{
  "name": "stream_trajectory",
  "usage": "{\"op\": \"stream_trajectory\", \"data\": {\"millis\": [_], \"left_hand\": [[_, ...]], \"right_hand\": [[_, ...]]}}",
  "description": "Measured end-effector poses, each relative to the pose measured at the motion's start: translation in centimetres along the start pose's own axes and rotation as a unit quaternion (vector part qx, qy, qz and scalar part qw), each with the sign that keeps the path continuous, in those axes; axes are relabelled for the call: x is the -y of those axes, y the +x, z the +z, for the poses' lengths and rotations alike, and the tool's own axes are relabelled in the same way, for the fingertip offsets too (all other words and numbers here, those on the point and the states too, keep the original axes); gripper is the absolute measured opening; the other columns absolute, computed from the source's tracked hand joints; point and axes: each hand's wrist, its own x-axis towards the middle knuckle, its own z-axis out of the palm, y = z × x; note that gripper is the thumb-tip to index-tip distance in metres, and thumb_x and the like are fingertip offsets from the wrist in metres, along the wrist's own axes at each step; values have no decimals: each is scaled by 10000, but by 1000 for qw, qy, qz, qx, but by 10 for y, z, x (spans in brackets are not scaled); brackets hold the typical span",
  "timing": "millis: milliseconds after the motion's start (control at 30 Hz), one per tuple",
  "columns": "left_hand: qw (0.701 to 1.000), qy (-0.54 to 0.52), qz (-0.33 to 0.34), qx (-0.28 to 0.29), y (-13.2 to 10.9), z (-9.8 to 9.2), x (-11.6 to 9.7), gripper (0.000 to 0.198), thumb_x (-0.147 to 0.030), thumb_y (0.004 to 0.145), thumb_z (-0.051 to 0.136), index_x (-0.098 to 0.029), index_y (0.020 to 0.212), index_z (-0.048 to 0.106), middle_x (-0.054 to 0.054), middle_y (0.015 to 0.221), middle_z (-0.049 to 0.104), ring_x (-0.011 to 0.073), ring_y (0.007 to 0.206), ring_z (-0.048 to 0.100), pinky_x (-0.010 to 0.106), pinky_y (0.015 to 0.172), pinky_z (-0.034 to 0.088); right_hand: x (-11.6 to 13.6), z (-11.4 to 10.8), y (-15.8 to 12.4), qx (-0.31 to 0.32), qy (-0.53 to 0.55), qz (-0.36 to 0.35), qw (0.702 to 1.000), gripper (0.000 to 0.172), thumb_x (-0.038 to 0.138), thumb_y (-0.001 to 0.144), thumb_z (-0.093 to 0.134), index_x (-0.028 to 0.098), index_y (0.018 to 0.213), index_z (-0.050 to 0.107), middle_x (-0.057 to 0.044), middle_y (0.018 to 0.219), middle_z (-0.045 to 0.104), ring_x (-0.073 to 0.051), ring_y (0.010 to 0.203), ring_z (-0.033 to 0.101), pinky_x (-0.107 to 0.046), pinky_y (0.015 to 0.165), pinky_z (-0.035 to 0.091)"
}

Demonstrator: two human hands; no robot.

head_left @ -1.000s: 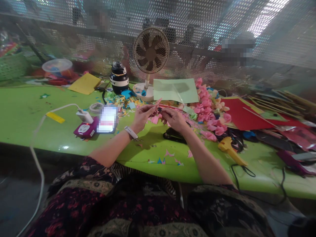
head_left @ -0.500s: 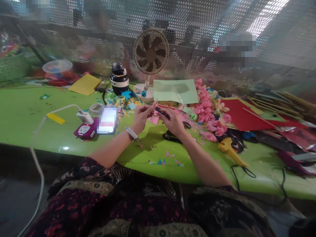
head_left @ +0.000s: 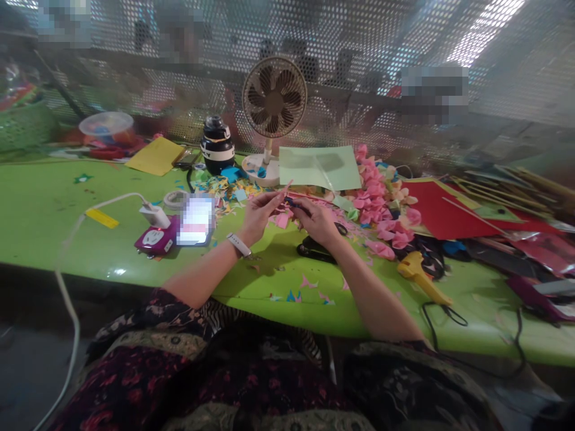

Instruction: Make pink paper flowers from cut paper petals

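Above the middle of the green table (head_left: 265,284), my left hand (head_left: 258,216) pinches a small piece of pink paper (head_left: 289,186) between thumb and fingertips, a narrow end sticking up. My right hand (head_left: 315,220) is closed around a slim dark pen-like tool (head_left: 291,203), its tip touching or very near the pink paper at the left fingertips. The tool's exact kind is too small to make out. Under my right wrist lies a black object (head_left: 312,250), partly hidden, with a black loop (head_left: 341,228) beside it. Pink paper scraps (head_left: 281,220) lie beneath both hands.
Behind stand a fan (head_left: 274,99) and a black bottle (head_left: 217,146). A lit phone (head_left: 196,220) and a purple socket block (head_left: 155,240) are left. Pink paper flowers (head_left: 377,197), red paper (head_left: 442,209) and a yellow glue gun (head_left: 422,277) with a cord lie right.
The pink paper has turned slightly and its end now points up to the right. My right hand has shifted a little, the tool still in it.
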Motion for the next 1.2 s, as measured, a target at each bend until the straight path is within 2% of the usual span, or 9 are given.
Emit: {"op": "stream_trajectory", "data": {"millis": [200,333,667,900,1200], "left_hand": [[1000,3,6,-9,3,-4,1,286,-413,662,923,-199,764,762,-12,699,707,83,615,613,240,635,506],[1000,2,-3,-23,6,-5,1,313,-418,630,940,-198,728,740,-15,684,694,84,614,609,230,612,486],[1000,0,-13,-6,3,-3,-5,183,-333,710,901,-209,774,782,4,739,738,102,664,662,266,692,541],[1000,-4,-16,-4,3,-2,-2,184,-289,669,921,-215,785,800,12,767,766,110,656,676,259,656,540],[1000,9,-18,-8,2,-2,-4,143,-292,727,893,-212,801,800,20,765,757,115,666,677,284,694,550]], "right_hand": [[4,1,-1,-17,6,-8,1000,408,543,998,524,205,1117,720,-75,948,752,-192,702,683,-325,686,557],[6,0,-2,-29,-7,-10,1000,430,576,997,518,213,1103,723,-80,930,748,-219,796,707,-324,703,560],[4,-1,-2,-37,-17,-12,999,407,561,1004,505,229,1101,720,-65,890,734,-215,786,696,-319,695,548],[2,-1,-1,-32,-13,0,999,424,560,1000,507,220,1125,728,-61,907,747,-199,725,693,-312,664,545],[3,-3,-2,-34,-15,2,999,410,530,1005,516,226,1177,731,-72,930,761,-210,741,701,-333,690,570]]}}
